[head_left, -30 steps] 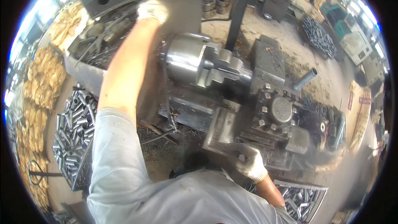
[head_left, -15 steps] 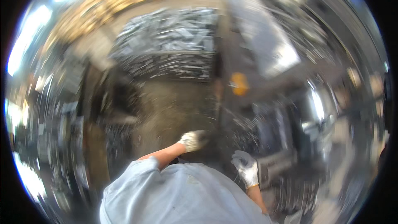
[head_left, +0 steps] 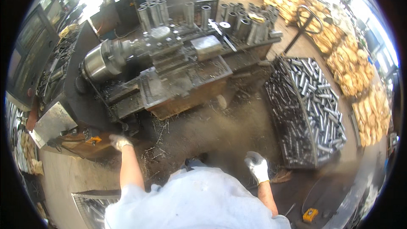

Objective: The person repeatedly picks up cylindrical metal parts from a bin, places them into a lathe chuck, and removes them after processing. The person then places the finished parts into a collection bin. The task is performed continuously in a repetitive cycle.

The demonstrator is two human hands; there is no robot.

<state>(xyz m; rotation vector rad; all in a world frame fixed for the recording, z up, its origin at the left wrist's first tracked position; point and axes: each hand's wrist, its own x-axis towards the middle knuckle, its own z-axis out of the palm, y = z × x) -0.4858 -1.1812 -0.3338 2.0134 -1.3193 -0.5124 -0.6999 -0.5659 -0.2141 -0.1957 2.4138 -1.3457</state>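
Lathe (head_left: pixel 168 62) nr L hand (head_left: pixel 120 142); tube bin (head_left: pixel 290 121) nr R hand (head_left: pixel 257 167); can't tell if spread.

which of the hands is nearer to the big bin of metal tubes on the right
Right. The right hand is just left of the bin's near end, with a gap between; the left hand is much farther left, by the lathe's base.

A grimy lathe (head_left: pixel 169 85) stands at upper left, its cylindrical chuck (head_left: pixel 96 64) bright; a dark bin (head_left: pixel 292 121) of jumbled metal tubes (head_left: pixel 319 107) stands at right.
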